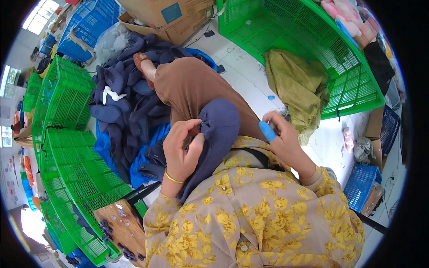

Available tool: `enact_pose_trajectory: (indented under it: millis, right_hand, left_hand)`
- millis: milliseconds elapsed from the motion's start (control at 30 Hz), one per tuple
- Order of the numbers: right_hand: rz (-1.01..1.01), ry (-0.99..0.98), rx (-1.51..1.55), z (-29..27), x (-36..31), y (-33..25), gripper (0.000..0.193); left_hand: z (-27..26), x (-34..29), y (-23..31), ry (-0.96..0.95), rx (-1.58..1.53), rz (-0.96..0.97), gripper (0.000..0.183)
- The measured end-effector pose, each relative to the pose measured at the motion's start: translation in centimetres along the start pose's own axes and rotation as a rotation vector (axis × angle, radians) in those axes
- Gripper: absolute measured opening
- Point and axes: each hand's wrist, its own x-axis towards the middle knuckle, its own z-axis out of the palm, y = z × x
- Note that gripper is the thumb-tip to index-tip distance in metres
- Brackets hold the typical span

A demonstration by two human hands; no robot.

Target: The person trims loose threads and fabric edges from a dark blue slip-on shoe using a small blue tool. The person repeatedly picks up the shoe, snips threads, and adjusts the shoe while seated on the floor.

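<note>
A navy fabric slipper [223, 119] with a small bow of the same colour lies across my lap, its rounded toe pointing away from me. My left hand [179, 149], a gold bangle at its wrist, pinches the bow on the slipper's upper between thumb and fingers. Held apart to the right, my right hand [286, 140] has its thumb and fingers drawn together. Blue tape [267, 131] wraps its thumb. Whatever those fingers grip is too small to make out.
Navy slippers [129, 89] are heaped on blue sheeting at the left. Green crates [76, 178] stand along the left, and a large green crate [357, 89] at the far right. An olive cloth [297, 85] hangs there. A wooden board [117, 219] holds small navy bows.
</note>
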Motion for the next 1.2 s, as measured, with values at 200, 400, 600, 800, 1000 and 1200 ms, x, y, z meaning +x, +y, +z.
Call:
enact_pose_trajectory:
  millis: [200,400,600,800,1000,1200]
  right_hand:
    - [-0.013,0.12,-0.132,-0.3,0.3,1.2,0.018]
    - [0.095,-0.33,0.276,1.6,1.6,-4.8,0.01]
    - [-0.108,-0.349,0.121,3.5,2.3,-4.2,0.02]
    - [0.019,-0.405,0.197,3.5,2.4,-3.8,0.019]
    - [0.076,-0.485,0.129,3.0,3.1,-4.0,0.02]
    - [0.175,-0.523,0.066,2.9,3.8,-5.1,0.023]
  left_hand:
    - [1.2,0.8,0.3,0.047,0.173,0.14,0.022]
    - [1.5,0.9,-0.3,0.073,-0.086,-0.155,0.013]
    - [1.2,1.0,0.3,0.027,-0.24,-0.277,0.018]
    - [1.4,0.8,0.4,0.043,-0.302,-0.284,0.017]
    - [1.5,0.8,0.5,0.04,-0.289,-0.269,0.014]
    - [1.6,0.5,0.3,0.048,-0.258,-0.258,0.013]
